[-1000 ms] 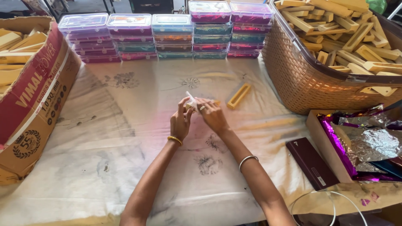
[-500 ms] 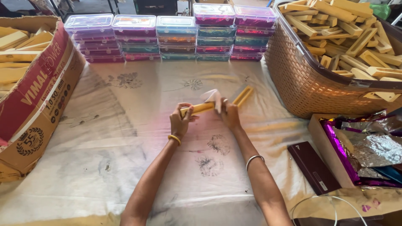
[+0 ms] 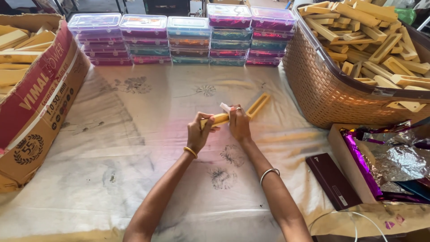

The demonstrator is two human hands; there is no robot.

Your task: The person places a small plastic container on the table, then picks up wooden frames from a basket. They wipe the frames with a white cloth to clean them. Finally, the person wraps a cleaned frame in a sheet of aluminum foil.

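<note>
Head cam, looking down on cloth-covered table (image 3: pixel 134 148).

L hand (image 3: pixel 199 133): closed around near end of a long yellow wooden stick (image 3: pixel 219 119), thumb on top. Yellow bangle at wrist.

R hand (image 3: pixel 239 125): fingers wrapped over same stick just beside L hand, pinching a small white scrap (image 3: pixel 225 107) against it; what scrap is, cannot tell. Silver bangle on forearm.

Stick: held just above cloth, approx. table centre, tilted, far end pointing toward back-right. Second stick (image 3: pixel 258 105), slotted, lies on cloth right behind R hand, same diagonal; whether it touches held stick, cannot tell.

Surroundings:
- Back edge: row of stacked clear-lidded plastic boxes (image 3: pixel 188 40), coloured contents, several stacks side by side, well apart from hands.
- Right back corner: brown woven basket (image 3: pixel 327 94) heaped w/ same kind of yellow sticks.
- Left edge: open cardboard box (image 3: pixel 42 98), red and brown, also w/ yellow sticks inside.
- Right edge, near side: shallow box w/ crumpled purple and silver foil (image 3: pixel 385 161); dark maroon flat case (image 3: pixel 333 181) on cloth beside it.
- Near edge, right: thin white cable (image 3: pixel 354 215) looping over cloth.

Cloth: off-white, stained, faint printed flower motifs near both forearms.
</note>
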